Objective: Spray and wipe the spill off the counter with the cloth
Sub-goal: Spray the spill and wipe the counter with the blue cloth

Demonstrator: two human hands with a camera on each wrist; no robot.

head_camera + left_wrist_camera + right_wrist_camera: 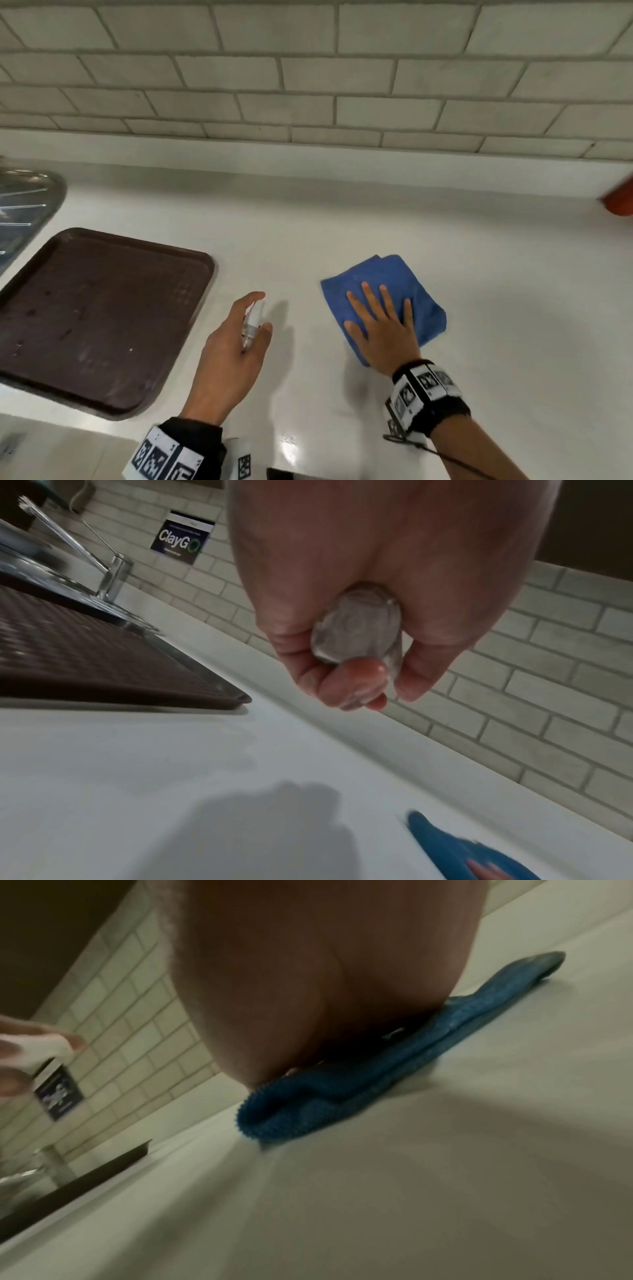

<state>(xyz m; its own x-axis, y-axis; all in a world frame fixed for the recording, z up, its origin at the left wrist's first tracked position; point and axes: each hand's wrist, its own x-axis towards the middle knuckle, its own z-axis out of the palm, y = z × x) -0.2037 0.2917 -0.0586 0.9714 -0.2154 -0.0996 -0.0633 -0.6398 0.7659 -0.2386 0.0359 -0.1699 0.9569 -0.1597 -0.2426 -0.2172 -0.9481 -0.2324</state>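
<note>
A folded blue cloth (pixel 387 294) lies on the white counter (pixel 308 233), right of centre. My right hand (pixel 380 318) presses flat on it with fingers spread and straight; the cloth (pixel 342 1085) shows bunched under the palm in the right wrist view. My left hand (pixel 239 339) hovers above the counter to the cloth's left and grips a small clear spray bottle (pixel 253 320). The bottle's round base (pixel 356 631) shows between the curled fingers (pixel 356 680) in the left wrist view. No spill is visible on the counter.
A brown tray (pixel 99 318) lies at the left, beside a steel sink drainer (pixel 24 209) with a faucet (pixel 109 574). A tiled wall (pixel 308 68) backs the counter and carries a dark sign (pixel 181 536). An orange-red object (pixel 620 202) sits at the right edge.
</note>
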